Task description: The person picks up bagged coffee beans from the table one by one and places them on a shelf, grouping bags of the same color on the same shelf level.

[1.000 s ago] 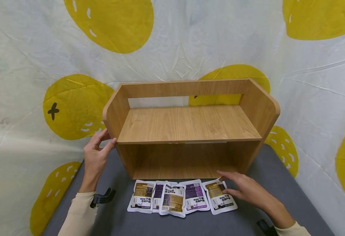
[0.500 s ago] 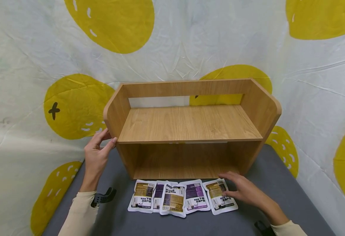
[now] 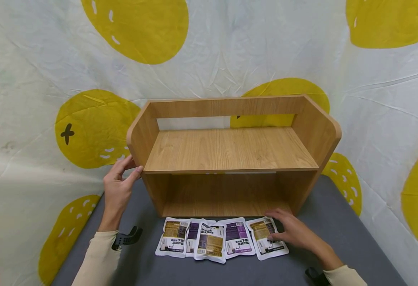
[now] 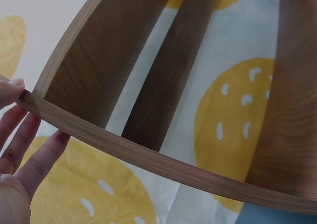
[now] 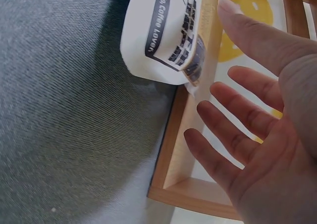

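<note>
Lying on the grey, woven-textured table (image 3: 202, 275), flat white pouches (image 3: 209, 240) with rounded corners are arranged in a partly overlapping row just before the shelf (image 3: 230, 151). Over the rightmost pouch (image 3: 265, 244), the right hand (image 3: 292, 229) is held with fingers loosely spread; whether contact is made cannot be told. By the left hand (image 3: 118, 191), the curved side panel (image 4: 148, 157) is pinched at its edge. Between smooth wood-grained boards, the lower compartment (image 3: 223, 198) is left open frontward. Behind, a creased, yellow-printed sheet (image 3: 212, 47) is hung.
</note>
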A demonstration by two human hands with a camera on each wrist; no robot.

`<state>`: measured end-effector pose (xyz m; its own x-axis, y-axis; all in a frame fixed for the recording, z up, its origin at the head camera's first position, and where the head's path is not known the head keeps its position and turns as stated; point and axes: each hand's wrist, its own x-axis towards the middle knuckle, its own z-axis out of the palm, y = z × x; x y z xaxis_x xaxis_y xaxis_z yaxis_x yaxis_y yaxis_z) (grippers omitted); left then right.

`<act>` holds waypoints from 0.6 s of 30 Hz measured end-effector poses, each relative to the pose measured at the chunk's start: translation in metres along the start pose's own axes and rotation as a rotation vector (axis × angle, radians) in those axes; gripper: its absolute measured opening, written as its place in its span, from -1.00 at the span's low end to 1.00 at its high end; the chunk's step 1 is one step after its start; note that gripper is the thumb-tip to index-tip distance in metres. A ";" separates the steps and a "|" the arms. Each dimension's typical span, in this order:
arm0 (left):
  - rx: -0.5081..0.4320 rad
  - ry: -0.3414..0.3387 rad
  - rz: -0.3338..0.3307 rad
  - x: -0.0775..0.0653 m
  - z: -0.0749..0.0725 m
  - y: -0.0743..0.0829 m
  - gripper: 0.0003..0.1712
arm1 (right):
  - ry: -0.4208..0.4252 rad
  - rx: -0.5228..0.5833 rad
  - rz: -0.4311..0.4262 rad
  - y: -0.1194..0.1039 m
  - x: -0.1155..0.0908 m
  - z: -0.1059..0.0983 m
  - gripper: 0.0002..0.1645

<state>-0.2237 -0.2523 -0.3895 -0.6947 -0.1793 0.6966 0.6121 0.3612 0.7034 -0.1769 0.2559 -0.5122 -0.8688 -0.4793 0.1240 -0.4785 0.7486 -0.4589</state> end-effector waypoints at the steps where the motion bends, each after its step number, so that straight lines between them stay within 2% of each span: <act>1: -0.003 -0.001 0.000 0.000 0.000 0.000 -0.36 | 0.002 0.002 -0.001 0.001 0.000 0.001 -0.20; 9: -0.027 -0.009 -0.030 -0.001 0.000 0.001 -0.38 | 0.062 -0.002 -0.043 0.007 0.001 0.012 -0.20; 14: -0.017 -0.008 -0.044 -0.002 0.001 0.002 -0.38 | 0.013 0.018 0.018 0.007 0.003 0.016 -0.13; 18: 0.000 -0.001 -0.051 -0.002 0.001 0.001 -0.37 | -0.007 0.048 0.014 0.006 0.003 0.018 -0.12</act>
<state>-0.2222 -0.2508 -0.3902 -0.7253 -0.1967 0.6597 0.5758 0.3518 0.7380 -0.1804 0.2508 -0.5310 -0.8746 -0.4719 0.1111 -0.4592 0.7328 -0.5022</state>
